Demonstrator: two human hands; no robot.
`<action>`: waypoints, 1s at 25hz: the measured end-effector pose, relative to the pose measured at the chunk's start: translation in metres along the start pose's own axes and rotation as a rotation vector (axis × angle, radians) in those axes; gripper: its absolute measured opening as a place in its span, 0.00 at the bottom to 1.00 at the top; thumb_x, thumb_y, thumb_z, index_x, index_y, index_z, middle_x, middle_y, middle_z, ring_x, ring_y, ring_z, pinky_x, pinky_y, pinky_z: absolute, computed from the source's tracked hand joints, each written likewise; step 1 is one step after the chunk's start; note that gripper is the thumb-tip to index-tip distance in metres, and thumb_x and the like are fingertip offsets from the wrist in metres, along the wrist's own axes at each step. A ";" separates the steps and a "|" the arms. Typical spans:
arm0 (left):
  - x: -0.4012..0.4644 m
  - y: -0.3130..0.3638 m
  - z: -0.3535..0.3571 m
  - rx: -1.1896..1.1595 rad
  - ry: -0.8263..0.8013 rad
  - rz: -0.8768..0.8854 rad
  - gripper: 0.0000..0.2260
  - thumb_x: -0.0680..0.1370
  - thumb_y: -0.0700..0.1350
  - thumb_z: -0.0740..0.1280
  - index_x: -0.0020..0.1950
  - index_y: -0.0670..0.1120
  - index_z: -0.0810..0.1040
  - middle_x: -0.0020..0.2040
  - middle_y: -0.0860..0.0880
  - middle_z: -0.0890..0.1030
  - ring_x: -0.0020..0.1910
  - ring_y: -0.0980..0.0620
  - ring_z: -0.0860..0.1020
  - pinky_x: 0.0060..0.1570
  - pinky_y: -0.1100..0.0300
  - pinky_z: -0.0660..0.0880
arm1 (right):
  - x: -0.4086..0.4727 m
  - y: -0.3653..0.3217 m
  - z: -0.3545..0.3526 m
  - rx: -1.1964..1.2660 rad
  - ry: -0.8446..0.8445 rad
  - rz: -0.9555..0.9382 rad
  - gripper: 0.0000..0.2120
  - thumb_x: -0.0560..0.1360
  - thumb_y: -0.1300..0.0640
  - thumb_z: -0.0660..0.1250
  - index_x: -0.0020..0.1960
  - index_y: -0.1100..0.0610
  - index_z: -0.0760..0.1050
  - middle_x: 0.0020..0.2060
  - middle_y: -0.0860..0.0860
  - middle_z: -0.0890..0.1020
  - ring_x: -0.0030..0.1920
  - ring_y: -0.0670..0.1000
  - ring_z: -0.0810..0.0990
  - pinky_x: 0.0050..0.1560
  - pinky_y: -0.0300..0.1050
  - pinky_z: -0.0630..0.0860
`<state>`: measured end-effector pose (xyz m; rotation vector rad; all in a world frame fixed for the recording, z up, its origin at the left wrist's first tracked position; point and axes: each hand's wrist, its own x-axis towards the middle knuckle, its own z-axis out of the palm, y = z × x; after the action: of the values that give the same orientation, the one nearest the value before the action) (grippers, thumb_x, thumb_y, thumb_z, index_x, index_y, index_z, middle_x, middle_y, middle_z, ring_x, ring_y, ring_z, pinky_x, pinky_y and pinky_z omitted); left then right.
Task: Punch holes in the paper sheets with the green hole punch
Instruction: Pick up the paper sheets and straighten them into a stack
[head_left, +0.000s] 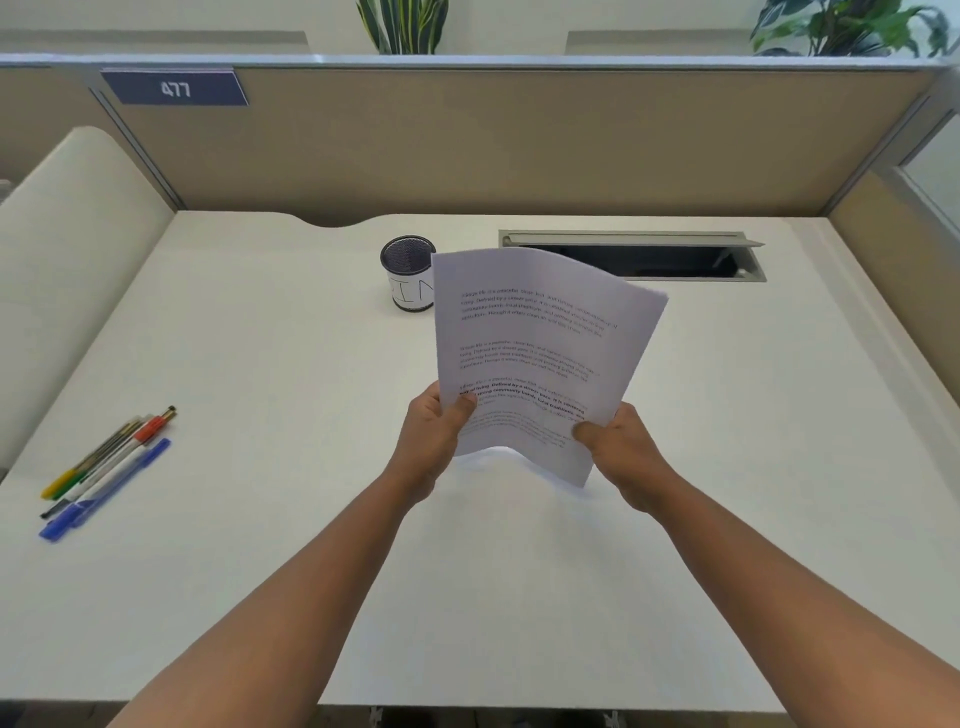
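Note:
A stack of white paper sheets (535, 343) with printed paragraphs is held up above the middle of the white desk (260, 364), tilted and slightly curved. My left hand (434, 441) grips its lower left edge, thumb on the front. My right hand (626, 452) grips the lower right corner, thumb on the printed side. No green hole punch shows anywhere in the view; the raised sheets hide part of the desk behind them.
A black mesh pen cup (407, 273) with a white label stands behind the sheets, to their left. Several pens (106, 470) lie at the desk's left side. An open cable tray slot (634, 255) sits at the back right. Partition walls enclose the desk.

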<state>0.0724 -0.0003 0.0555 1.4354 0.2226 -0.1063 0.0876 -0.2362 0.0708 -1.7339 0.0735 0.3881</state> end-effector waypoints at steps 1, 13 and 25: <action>0.001 0.003 -0.002 0.006 -0.029 0.004 0.09 0.83 0.44 0.64 0.62 0.50 0.81 0.56 0.50 0.86 0.55 0.48 0.85 0.49 0.59 0.81 | 0.000 -0.004 -0.004 0.018 -0.014 0.002 0.21 0.76 0.69 0.60 0.50 0.46 0.83 0.50 0.42 0.88 0.53 0.48 0.85 0.48 0.42 0.81; 0.001 0.003 -0.003 -0.501 0.260 -0.311 0.11 0.83 0.38 0.64 0.63 0.47 0.79 0.57 0.49 0.86 0.55 0.47 0.85 0.47 0.51 0.82 | -0.013 0.005 0.008 0.707 0.069 0.195 0.10 0.75 0.67 0.70 0.51 0.53 0.81 0.47 0.51 0.87 0.42 0.51 0.83 0.45 0.44 0.79; -0.005 -0.001 0.003 -0.566 0.238 -0.303 0.07 0.81 0.38 0.66 0.56 0.48 0.79 0.54 0.46 0.85 0.43 0.51 0.85 0.45 0.56 0.81 | -0.009 -0.012 0.026 0.468 0.096 0.055 0.13 0.81 0.68 0.63 0.61 0.58 0.79 0.55 0.53 0.86 0.56 0.55 0.85 0.60 0.60 0.79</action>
<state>0.0679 -0.0033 0.0557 0.8408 0.6154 -0.1093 0.0764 -0.2098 0.0806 -1.2884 0.2610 0.2989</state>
